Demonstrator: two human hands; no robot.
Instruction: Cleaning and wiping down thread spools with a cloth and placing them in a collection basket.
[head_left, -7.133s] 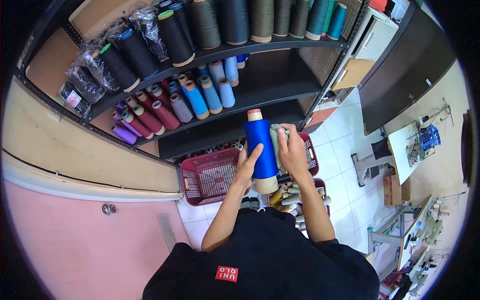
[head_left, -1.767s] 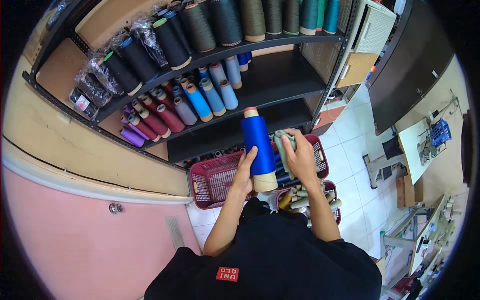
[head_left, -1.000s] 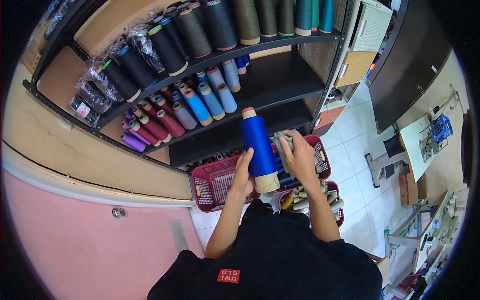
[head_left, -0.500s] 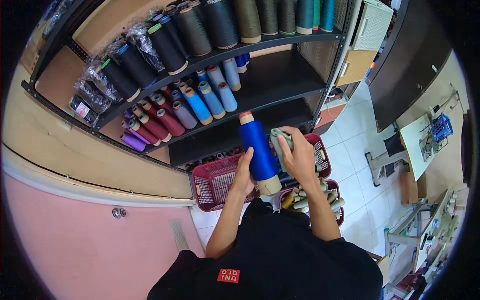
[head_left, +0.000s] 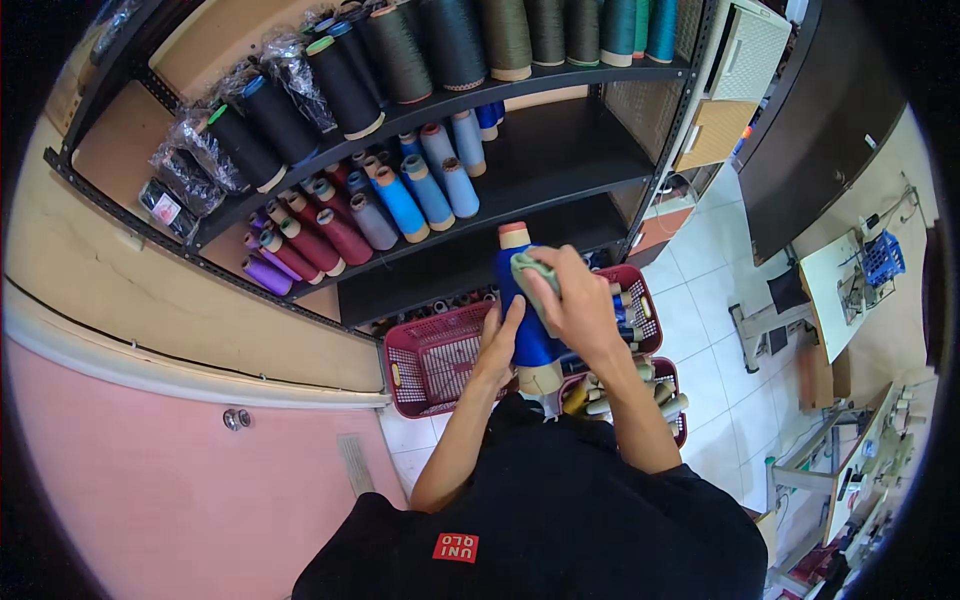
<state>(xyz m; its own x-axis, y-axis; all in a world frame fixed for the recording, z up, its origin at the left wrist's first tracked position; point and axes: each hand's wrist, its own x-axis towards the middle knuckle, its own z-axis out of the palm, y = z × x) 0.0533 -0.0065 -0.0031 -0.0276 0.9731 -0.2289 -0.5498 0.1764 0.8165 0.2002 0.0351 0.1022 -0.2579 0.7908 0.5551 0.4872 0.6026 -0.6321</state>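
Note:
My left hand [head_left: 498,342] is wrapped round the left side of a blue thread cone [head_left: 535,345], holding it in front of my chest. The cone stands tilted, its narrow reddish top pointing away from me and its wide cardboard base toward me. In my right hand [head_left: 580,308] is a folded pale green cloth [head_left: 533,270], pressed against the upper right side of the blue thread. Fingers and cloth hide part of the winding.
Black shelving [head_left: 560,150] ahead carries rows of thread cones in black, olive, teal, light blue, maroon and purple. Below stand a red plastic basket [head_left: 440,355] and two more red baskets holding cones. A pink door [head_left: 180,480] is at left, a sewing table [head_left: 835,290] at right.
My right hand with the cloth has moved left and onto the front of the cone, from its right side. The cone has shifted slightly to the right.

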